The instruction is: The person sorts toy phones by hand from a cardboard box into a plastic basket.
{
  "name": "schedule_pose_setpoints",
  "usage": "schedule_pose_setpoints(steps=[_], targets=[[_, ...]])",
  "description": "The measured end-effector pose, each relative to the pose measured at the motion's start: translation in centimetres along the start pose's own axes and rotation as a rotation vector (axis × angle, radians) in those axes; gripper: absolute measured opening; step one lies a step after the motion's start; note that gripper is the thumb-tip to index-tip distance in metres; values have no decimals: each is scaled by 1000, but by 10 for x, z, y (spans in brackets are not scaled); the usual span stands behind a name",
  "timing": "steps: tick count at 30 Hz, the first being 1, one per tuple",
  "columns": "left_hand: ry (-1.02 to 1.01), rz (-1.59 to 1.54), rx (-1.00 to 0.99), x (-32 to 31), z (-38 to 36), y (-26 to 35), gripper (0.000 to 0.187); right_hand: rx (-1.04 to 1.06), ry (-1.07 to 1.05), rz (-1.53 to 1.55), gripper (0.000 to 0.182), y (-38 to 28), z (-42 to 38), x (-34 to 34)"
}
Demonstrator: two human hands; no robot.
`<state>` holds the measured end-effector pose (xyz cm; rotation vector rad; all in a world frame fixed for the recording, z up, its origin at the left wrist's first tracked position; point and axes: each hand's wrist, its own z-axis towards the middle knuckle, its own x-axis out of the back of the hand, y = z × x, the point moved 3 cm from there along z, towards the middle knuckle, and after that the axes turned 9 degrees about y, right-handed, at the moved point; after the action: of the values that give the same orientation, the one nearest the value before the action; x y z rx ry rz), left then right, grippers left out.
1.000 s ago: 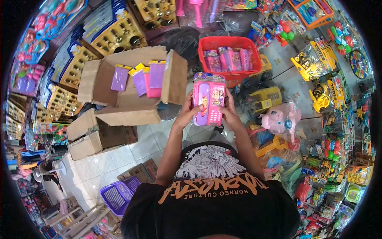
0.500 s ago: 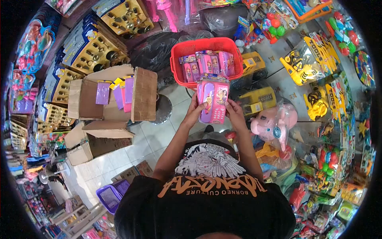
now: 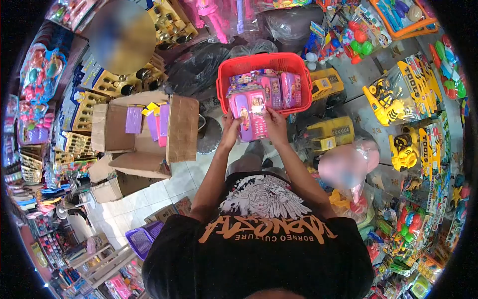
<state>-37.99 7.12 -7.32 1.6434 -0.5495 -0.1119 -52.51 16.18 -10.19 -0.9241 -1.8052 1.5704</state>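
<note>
— While both hands are up in front of me, what does each one have?

— I see my left hand (image 3: pixel 230 125) clamped on the left edge of a pink toy phone pack (image 3: pixel 250 115), fingers curled round the side. My right hand (image 3: pixel 274 122) grips the right edge the same way, so the pack sits between the two, upright and facing me.

— Where is the pack against the rest?

— I hold it at the near rim of the red basket (image 3: pixel 226 68), overlapping that rim. More pink packs (image 3: pixel 281 87) stand inside the basket just behind it. To my left sits an open cardboard box (image 3: pixel 181 127) with purple and pink cards standing in it.

— Any writing?

— I cannot read the pack's print. Yellow toy packs (image 3: pixel 420 74) at right say "TOOLS". My black shirt (image 3: pixel 264 244) reads "BORNEO CULTURE".
</note>
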Motion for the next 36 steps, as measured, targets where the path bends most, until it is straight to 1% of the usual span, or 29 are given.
schedule_pose_setpoints(steps=[2,3,4,6,7,10,12,13,15,16,18,22,23,24,25,27,28,30,31,32,34,35,36], targets=[[-12,32,-2,-1,21,5,66,-12,-59,-33,38,13,23,-11],[-18,39,42,-2,31,8,67,36,-40,-93,40,33,37,-16],[-14,30,41,-5,40,7,67,42,-44,-101,40,31,46,-20],[77,40,82,-6,57,6,67,41,-36,-242,40,31,63,-28],[84,32,90,-6,64,7,67,41,-46,-251,40,32,72,-32],[54,-5,161,-6,86,0,66,38,-91,-296,40,47,97,-46],[-26,-157,244,-8,102,-13,65,81,-85,-414,41,52,108,-58],[-25,-158,254,-6,107,-17,65,73,-88,-418,41,52,110,-62],[-95,-169,412,-5,116,-28,68,13,-178,-539,41,51,116,-71],[-94,-170,423,-5,119,-31,68,4,-182,-543,41,49,116,-75],[14,-3,400,-4,125,-36,69,-17,-191,-441,40,53,118,-82],[31,2,410,-7,140,-56,62,-85,-199,-473,42,74,126,-94],[-4,-6,388,-7,145,-66,48,-80,-171,-468,43,75,125,-96],[-42,-13,365,-8,151,-73,38,-75,-138,-462,44,76,124,-96],[-56,-10,371,-11,155,-81,38,-85,-126,-465,44,78,124,-96],[-78,-55,465,-19,158,-99,42,-148,-203,-384,49,82,118,-94],[-95,-51,469,-24,158,-106,42,-156,-187,-385,49,82,115,-92],[-22,-31,487,-30,162,-122,39,-92,-214,-311,51,77,113,-92],[9,-42,494,-31,164,-130,35,-147,-260,-336,55,78,114,-90],[5,-41,491,-33,165,-138,35,-145,-256,-335,55,78,115,-90],[-60,43,484,-35,166,-141,35,-151,-274,-425,57,74,118,-93],[-71,109,493,-35,168,-144,43,-147,-280,-425,57,71,119,-92],[-62,105,491,-36,168,-149,43,-253,-322,-478,61,48,117,-92]])
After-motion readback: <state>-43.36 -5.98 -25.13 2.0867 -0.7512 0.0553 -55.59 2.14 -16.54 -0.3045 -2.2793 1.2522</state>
